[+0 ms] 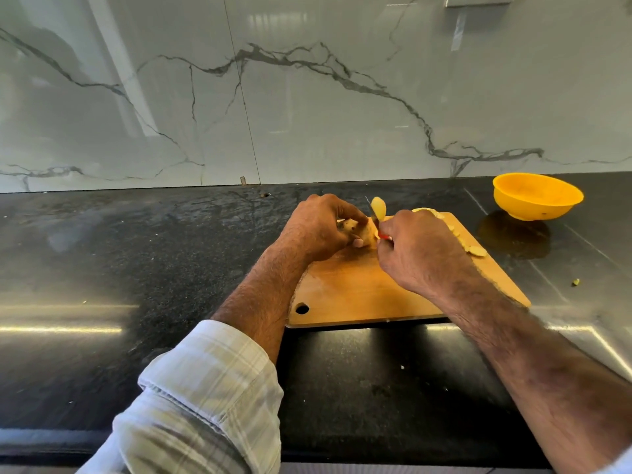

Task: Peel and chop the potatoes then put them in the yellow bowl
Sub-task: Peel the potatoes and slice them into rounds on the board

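My left hand (319, 227) grips a brown-skinned potato (359, 229) over the far end of the wooden cutting board (355, 292). My right hand (420, 248) holds a red-handled knife (374, 217), its blade up against the potato. A pale cut slice (379, 207) stands against the blade. Several pale potato pieces (475, 249) lie along the board's right edge, partly hidden behind my right hand. The yellow bowl (537, 196) sits on the counter at the far right, apart from the board, and looks empty.
The black stone counter (136, 254) stretches left and toward me. A marble wall (307, 97) closes off the back. A small scrap (576, 282) lies on the counter right of the board.
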